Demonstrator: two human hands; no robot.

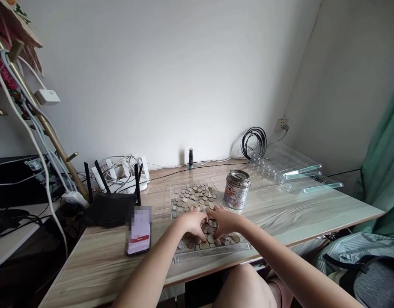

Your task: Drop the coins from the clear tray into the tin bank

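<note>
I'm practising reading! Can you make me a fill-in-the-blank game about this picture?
1. The left hand and right hand are over round metal ____ in a clear tray.
2. The phone lies to the ____ of the tray.
3. The curtain is coloured ____.
Missing words: coins, left, green.

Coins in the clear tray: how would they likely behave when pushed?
The coins would probably slide rather than roll, since most lie flat. Being thin discs, they may be hard to pinch. Where crowded, they might shift together.

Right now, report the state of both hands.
Left hand: open, curved over coins; any grip is hidden.
Right hand: open, curved over coins; any grip is hidden.
</note>
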